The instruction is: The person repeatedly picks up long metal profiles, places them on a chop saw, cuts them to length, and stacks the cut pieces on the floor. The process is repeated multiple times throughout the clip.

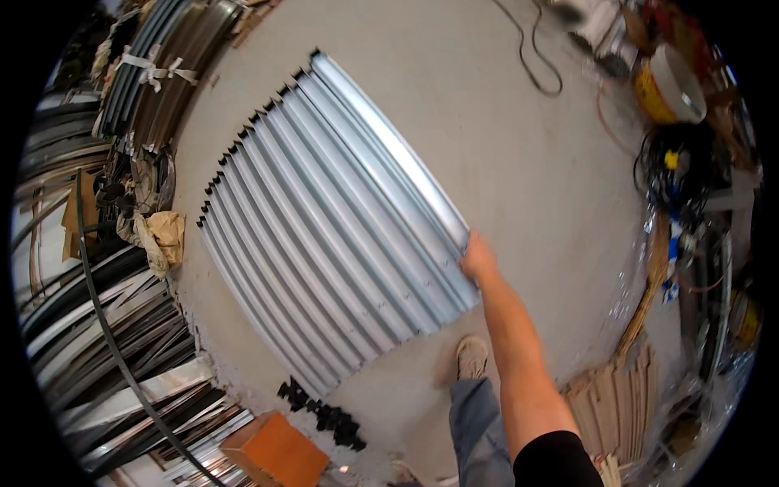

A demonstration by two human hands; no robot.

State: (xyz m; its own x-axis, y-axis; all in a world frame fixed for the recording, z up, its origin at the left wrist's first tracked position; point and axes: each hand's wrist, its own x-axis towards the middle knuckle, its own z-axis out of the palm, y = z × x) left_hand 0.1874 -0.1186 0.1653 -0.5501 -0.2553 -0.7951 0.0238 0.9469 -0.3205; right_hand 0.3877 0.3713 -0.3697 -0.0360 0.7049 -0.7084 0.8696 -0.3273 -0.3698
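Black sleeve (558,459) nearest me; right hand (479,258) clamped on the outermost metal profile (396,144), beyond and right of the orange box (280,450); other metal profiles (304,243) lie side by side beyond that box; black pieces (333,420) beside it; left hand's grip, I cannot tell.

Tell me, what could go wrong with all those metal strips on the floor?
The bare right hand is at the near end of the outermost metal profile, so a metal edge might nick the fingers.
The shoe stands close to the row of metal profiles; a careless step could knock them out of line.
The loose black pieces on the floor could be trodden on.
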